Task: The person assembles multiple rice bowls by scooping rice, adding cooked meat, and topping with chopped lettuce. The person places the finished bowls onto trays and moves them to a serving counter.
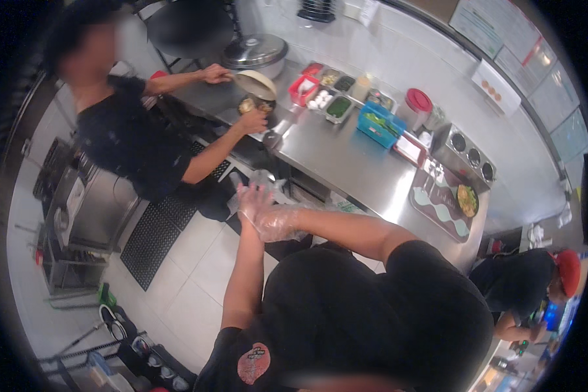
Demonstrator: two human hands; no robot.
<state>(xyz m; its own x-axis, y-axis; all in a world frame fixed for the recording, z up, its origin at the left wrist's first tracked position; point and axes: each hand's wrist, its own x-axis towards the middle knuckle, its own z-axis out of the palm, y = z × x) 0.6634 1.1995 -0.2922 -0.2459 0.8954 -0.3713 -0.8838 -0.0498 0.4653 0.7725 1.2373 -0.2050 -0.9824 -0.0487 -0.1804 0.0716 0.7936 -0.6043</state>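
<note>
My left hand (257, 198) is raised at the middle of the view, fingers pointing away and apart. Loose clear plastic glove (234, 204) film shows around it. Crossing from the right, my right hand (274, 223), also in clear plastic, overlaps the base of my left hand at the wrist. Its fingers look curled at the glove's cuff, though the overlap partly hides them. Both hands are above the floor, in front of the steel counter (320, 153).
At left, a co-worker (130, 124) tips a pale bowl (255, 85) over a pan of food. The counter bears a blue basket (380, 125) of greens, ingredient tubs and a tray (441, 202) with a dish of food (467, 200). Another person (522, 281) in a red cap works at right.
</note>
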